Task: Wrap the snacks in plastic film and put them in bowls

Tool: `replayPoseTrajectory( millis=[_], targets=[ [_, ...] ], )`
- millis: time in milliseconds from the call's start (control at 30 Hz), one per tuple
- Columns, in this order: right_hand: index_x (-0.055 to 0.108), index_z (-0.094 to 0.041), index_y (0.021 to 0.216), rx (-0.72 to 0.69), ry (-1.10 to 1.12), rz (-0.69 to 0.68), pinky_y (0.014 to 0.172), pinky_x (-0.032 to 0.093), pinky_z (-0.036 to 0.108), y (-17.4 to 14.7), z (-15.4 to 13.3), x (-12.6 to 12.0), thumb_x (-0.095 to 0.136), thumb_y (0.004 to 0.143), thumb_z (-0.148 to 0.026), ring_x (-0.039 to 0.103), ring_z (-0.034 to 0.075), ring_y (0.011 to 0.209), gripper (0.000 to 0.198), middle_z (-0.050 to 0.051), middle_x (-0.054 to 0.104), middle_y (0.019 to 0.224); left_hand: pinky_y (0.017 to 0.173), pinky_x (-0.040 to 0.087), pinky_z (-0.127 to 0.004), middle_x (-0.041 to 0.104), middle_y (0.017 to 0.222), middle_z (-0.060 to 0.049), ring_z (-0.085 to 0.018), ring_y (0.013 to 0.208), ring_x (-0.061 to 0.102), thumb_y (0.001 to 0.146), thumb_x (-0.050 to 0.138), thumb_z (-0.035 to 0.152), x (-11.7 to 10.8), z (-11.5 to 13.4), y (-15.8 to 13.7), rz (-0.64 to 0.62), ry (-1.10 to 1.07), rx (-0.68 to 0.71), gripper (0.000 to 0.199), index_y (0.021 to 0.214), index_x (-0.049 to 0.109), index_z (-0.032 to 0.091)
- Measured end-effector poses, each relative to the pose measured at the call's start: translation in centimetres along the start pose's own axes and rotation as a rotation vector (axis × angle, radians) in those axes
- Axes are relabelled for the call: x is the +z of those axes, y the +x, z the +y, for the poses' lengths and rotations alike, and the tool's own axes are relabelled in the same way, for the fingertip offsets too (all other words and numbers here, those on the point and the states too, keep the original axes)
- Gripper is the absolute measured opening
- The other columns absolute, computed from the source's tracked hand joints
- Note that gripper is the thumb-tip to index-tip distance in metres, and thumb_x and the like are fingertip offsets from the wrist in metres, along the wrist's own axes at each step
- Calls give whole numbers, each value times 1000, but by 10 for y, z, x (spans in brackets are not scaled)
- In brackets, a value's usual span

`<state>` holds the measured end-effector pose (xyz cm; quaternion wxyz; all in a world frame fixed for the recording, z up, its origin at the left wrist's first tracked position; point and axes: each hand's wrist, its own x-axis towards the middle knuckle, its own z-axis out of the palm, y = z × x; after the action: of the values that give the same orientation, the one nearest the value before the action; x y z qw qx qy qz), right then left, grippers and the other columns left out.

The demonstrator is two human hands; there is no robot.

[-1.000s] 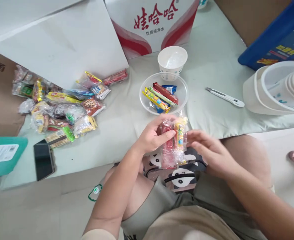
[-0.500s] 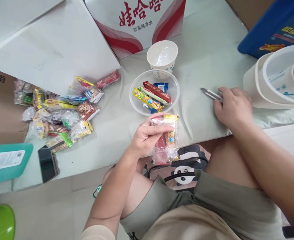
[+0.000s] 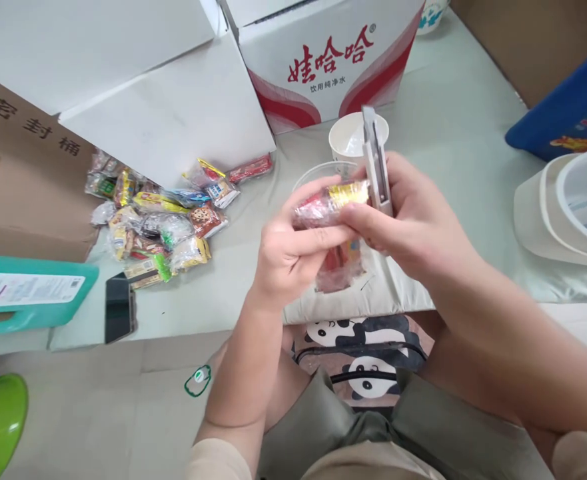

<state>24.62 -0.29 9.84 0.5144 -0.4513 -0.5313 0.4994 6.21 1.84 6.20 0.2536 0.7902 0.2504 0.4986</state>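
My left hand is closed around a clear-wrapped snack packet with red and yellow wrappers inside, held over the table's front edge. My right hand grips a utility knife, its blade pointing up and away from me. The right thumb touches the packet's upper end. Behind the hands, a clear plastic bowl is mostly hidden. Just beyond it stands a white paper bowl. To the left lies a pile of wrapped snacks.
A phone lies by the table's front edge, beside a teal container. White and brown cartons stand along the back. On the right are white plastic tubs and a blue container.
My right hand has lifted the utility knife off the table and brought it left to the packet. My left hand has raised the packet slightly. The view has shifted left.
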Motion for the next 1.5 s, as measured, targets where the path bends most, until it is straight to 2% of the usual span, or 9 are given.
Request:
replayPoseTrajectory(
  millis=[167, 267, 433, 567, 700, 933, 1100, 1333, 1500],
  targets=[
    [57, -27, 100, -17, -8, -28, 52, 45, 29, -1, 18, 0, 82, 80, -59, 49, 12, 56, 46, -5, 50, 66, 107, 59, -50, 66, 142, -4, -29, 135, 63, 101, 59, 35, -8, 5, 5, -153, -100, -64, 18, 105, 76, 31],
    [60, -27, 102, -63, -64, 12, 56, 50, 31, -3, 23, 2, 81, 81, -60, 54, 13, 61, 44, -3, 54, 71, 105, 60, -49, 70, 135, -6, -28, 136, 63, 102, 58, 40, -7, 3, 6, -113, -168, -104, 19, 115, 67, 31],
    [63, -27, 108, -98, -116, 42, 65, 56, 34, -1, 29, 4, 79, 83, -59, 61, 18, 76, 43, 1, 59, 83, 100, 60, -38, 72, 130, -6, -23, 126, 68, 100, 60, 25, -3, -3, 2, -87, -145, -214, 11, 106, 69, 25],
    [61, -30, 117, -120, -110, 0, 65, 56, 33, -3, 29, -9, 78, 85, -55, 63, 19, 85, 45, 3, 62, 95, 91, 59, -32, 75, 111, -3, -18, 109, 71, 98, 65, 29, -9, -14, -2, 88, -71, -252, 7, 98, 72, 26],
    [63, -27, 96, -165, -214, -80, 72, 53, 35, -6, 26, -19, 86, 78, -46, 59, 20, 86, 35, 3, 60, 91, 77, 59, -28, 71, 94, 1, -13, 84, 68, 99, 63, 33, -11, -21, -3, 213, -50, -278, 10, 100, 71, 27],
    [57, -26, 94, -139, -277, -65, 73, 49, 36, -9, 33, -12, 83, 78, -42, 56, 19, 80, 34, 3, 60, 93, 85, 64, -33, 65, 126, -7, -21, 103, 71, 89, 72, 43, 0, 0, -4, -96, -294, -356, 40, 124, 61, 27],
    [55, -25, 93, -108, -244, -39, 66, 44, 32, -14, 34, -14, 78, 81, -37, 50, 15, 69, 29, -1, 56, 83, 80, 65, -30, 57, 139, -7, -22, 110, 69, 74, 81, 19, -2, 8, -7, -295, -265, -351, 68, 133, 50, 32],
    [62, -26, 99, -17, -177, 15, 58, 41, 31, -18, 34, -19, 75, 84, -44, 45, 14, 63, 27, -1, 52, 78, 73, 61, -26, 64, 111, -1, -15, 92, 68, 74, 80, 14, -2, 8, -9, -202, -222, -331, 46, 110, 54, 28],
    [67, -25, 110, 104, 40, 125, 53, 39, 30, -21, 17, -25, 53, 95, -30, 52, 15, 60, 21, 1, 55, 78, 77, 57, -28, 64, 102, 1, -14, 90, 65, 72, 78, 6, -9, 4, -8, -118, 69, -213, 43, 105, 57, 25]
  ],
)
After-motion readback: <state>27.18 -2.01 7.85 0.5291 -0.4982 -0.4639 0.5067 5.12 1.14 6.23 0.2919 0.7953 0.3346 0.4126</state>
